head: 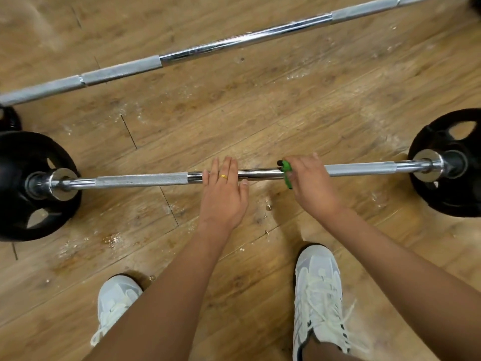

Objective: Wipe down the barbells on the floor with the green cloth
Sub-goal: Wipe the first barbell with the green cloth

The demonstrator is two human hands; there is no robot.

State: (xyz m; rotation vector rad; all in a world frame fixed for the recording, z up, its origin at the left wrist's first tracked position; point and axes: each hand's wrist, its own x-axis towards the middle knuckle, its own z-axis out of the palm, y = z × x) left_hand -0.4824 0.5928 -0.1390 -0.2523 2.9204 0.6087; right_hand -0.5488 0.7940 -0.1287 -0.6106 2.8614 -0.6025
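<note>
Barbell (141,179): heavy, stiff, prob. slick; L hand (223,196) flat on it. Green cloth (286,171): soft; R hand (311,185) grips it round bar.

I count two barbells on floor (312,100): near barbell (140,178), far barbell (234,39). Three black plates: left plate (23,204), right plate (447,194), third plate (10,121) cut off at floor's left edge. One green cloth (286,173). Two hands: left hand (223,194), right hand (312,183). Two white shoes: left shoe (117,300), right shoe (318,290). One ring (223,176).
</note>
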